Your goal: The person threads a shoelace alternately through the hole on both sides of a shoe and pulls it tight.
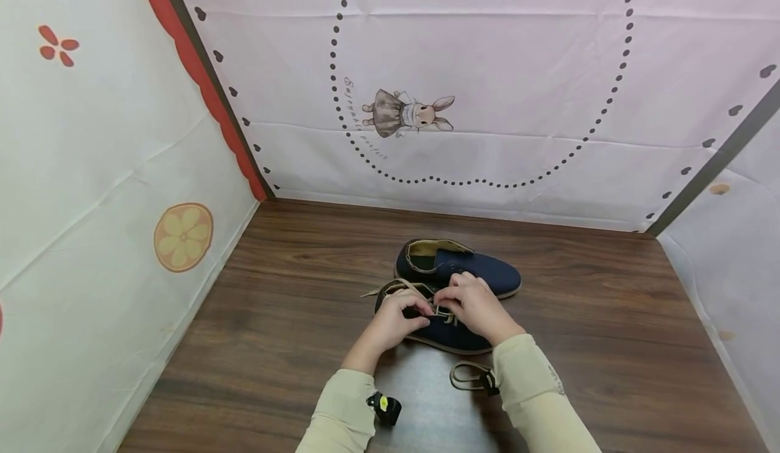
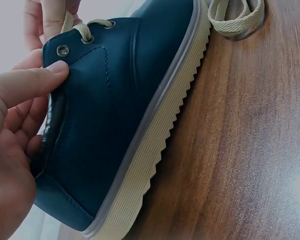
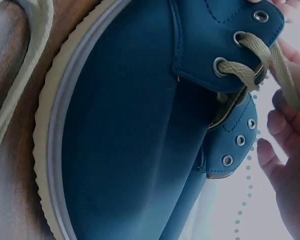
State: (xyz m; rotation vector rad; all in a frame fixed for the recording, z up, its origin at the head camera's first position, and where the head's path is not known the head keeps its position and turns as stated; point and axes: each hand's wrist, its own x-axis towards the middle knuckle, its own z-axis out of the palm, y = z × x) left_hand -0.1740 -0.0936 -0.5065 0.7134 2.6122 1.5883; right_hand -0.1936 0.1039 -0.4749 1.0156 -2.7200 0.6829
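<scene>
A navy shoe (image 1: 453, 336) with a ridged cream sole lies nearest me, toe to the right. My left hand (image 1: 395, 319) pinches its near eyelet flap, with the thumb (image 2: 55, 70) on the outside by the top eyelet (image 2: 63, 50) and the other fingers behind. A flat beige shoelace (image 3: 257, 47) passes through two lower eyelets of that flap; no lace shows in the top one. Above the shoe opening, my right hand (image 1: 475, 303) pinches the lace between thumb and finger. The lace's other end (image 1: 373, 292) trails over the heel side.
Behind it lies a second navy shoe (image 1: 493, 270), whose visible eyelets (image 3: 240, 140) hold no lace. Another looped beige lace (image 1: 464, 376) rests on the brown wood-grain surface (image 1: 292, 344) near my right wrist. Printed white sheets (image 1: 518, 87) stand at the back and sides.
</scene>
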